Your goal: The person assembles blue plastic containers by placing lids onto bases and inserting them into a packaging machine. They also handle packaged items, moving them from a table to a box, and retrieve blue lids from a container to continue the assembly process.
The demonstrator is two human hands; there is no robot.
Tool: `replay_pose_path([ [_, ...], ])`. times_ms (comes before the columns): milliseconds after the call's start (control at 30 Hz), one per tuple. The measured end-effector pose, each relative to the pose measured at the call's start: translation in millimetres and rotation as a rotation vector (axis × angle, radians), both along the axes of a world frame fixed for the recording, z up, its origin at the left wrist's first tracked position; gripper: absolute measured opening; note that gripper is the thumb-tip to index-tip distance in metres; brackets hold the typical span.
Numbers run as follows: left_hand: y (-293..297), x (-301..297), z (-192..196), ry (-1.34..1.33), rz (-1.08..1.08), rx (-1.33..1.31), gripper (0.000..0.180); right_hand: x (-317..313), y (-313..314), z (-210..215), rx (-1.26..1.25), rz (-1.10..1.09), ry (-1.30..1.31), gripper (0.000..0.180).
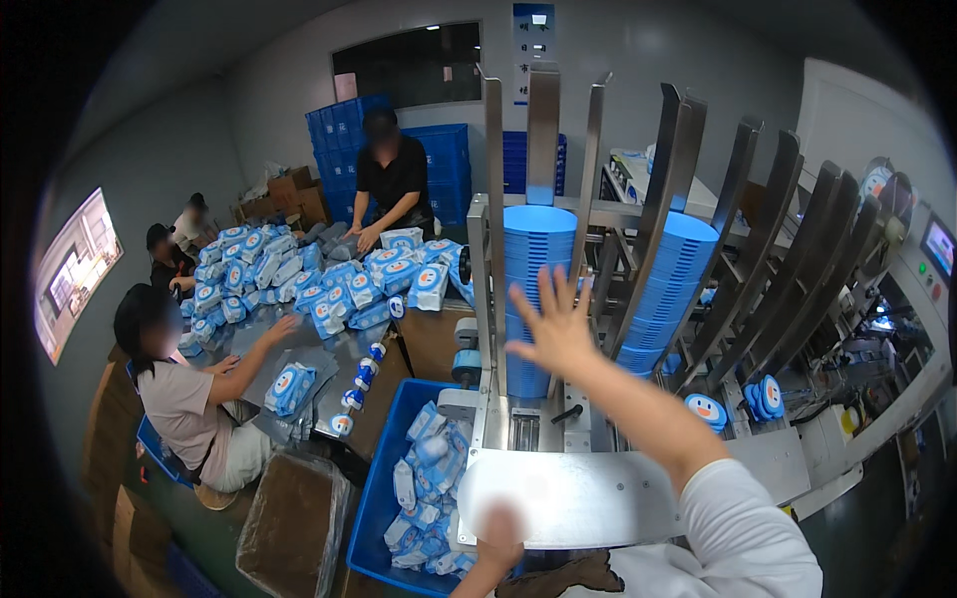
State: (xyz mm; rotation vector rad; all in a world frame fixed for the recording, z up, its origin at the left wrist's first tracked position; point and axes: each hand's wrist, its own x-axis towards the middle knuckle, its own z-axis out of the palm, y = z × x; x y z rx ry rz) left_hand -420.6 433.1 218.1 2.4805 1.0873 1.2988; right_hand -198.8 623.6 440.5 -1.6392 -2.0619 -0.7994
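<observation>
My right hand [554, 334] is raised, fingers spread, in front of a tall stack of light blue plastic pieces [539, 239]. Nothing shows in its grasp, and whether the palm touches the stack cannot be made out. Upright metal guide rails [493, 149] hold that stack on the machine. To its right, another blue stack [666, 289] leans between slanted rails. My left hand [498, 538] is low, by the front edge of the machine's metal plate [588, 483]. A blur covers its fingers, so what it holds, if anything, is hidden.
A blue crate [367, 518] of blue-and-white soft packs stands left of the machine. Beyond it, a table carries a large heap of packs [289, 269], where several people work. Round printed lids [706, 411] sit at the machine's right, and an empty-looking brown carton [289, 528] stands lower left.
</observation>
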Motion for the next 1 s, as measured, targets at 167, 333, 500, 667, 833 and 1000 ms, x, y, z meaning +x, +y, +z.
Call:
replay_pose_path([
  [167, -39.8, -23.0, 37.7, -0.128, 0.006, -0.16, 0.011, -36.7, -64.3, -82.0, -0.527, 0.024, -0.121, 0.074],
  [333, -107.2, -40.5, -29.6, 0.118, -0.102, -0.527, 0.014, -5.4, -24.4, -22.9, -0.465, 0.17, 0.765, 0.045],
  [500, -130.1, 19.9, -52.7, 0.5, -0.293, -0.689, 0.022, 41.5, -80.3, -33.4, -0.743, 0.606, 0.832, 0.036],
  [667, -119.5, 171.9, -112.9, 0.749, -0.26, -0.733, 0.027, 103.5, -209.9, -49.5, -1.135, 0.828, 0.704, 0.032],
  [833, -158.6, 279.9, -130.8, 0.799, 0.033, -0.828, 0.028, 131.1, -292.0, -42.2, -1.266, 0.949, 0.616, 0.028],
  [1000, -244.8, 236.7, -31.6, 0.502, 0.317, -0.868, 0.026, 122.8, -365.4, -24.5, -1.33, 1.151, 0.474, 0.032],
])
